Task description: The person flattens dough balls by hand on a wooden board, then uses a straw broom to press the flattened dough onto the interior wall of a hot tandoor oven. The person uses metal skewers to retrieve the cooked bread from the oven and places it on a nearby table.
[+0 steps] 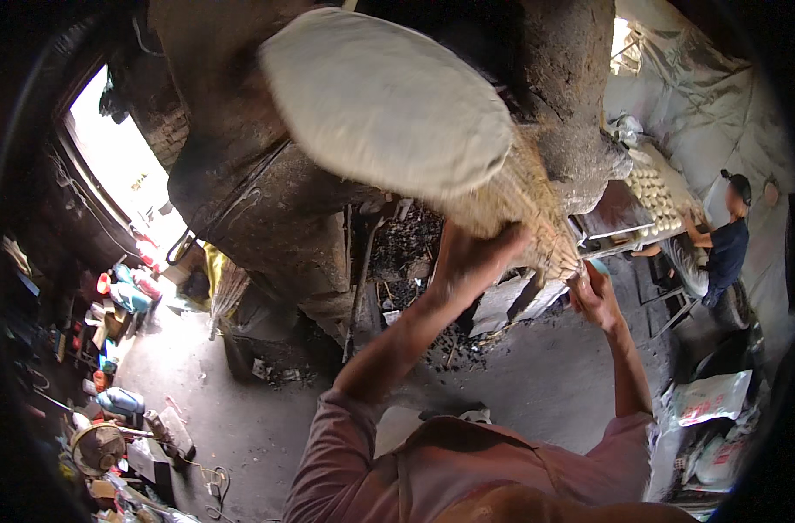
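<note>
A large oval sheet of pale dough [391,101], blurred by motion, lies over the top of a woven straw tool [534,202] that looks like a broom or paddle. My left hand [479,252] is at the tool's lower left side, under the dough's edge; its fingertips are hidden behind the straw, so its grip cannot be told. My right hand [595,297] grips the tool's narrow bound end. Behind the dough rises a soot-stained clay oven [266,222].
A person in dark clothing [727,248] stands at a table with rows of dough balls [652,196] at right. A straw broom [229,291] leans at the oven's left. Ash and charred bits [407,252] lie below the dough. Sacks [711,397] and assorted clutter [119,399] line the sides.
</note>
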